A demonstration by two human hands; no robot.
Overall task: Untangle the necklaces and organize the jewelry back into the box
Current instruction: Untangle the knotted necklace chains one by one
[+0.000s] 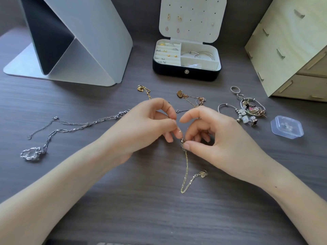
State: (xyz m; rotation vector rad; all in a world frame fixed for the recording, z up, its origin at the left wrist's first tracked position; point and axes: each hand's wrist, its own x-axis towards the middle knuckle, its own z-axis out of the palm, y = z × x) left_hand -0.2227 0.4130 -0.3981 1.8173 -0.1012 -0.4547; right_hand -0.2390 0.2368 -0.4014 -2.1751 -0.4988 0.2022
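My left hand [150, 124] and my right hand [212, 138] meet at the table's middle, both pinching a thin gold necklace [185, 174] near a small dark bead. Its chain hangs down in a loop to a little charm. Silver necklaces [70, 126] lie tangled at the left, ending in a silver pendant [31, 153]. Behind my hands lie a gold chain [144, 90] and a rose-gold chain with a heart tag [191, 97]. The open jewelry box [186, 73] stands at the back, with earrings, rings and bangles inside.
A pile of rings, hoops and charms [247, 110] lies to the right, beside a small clear plastic case [286, 128]. A pale wooden drawer unit [292, 50] fills the back right. A grey folded stand [79, 41] occupies the back left.
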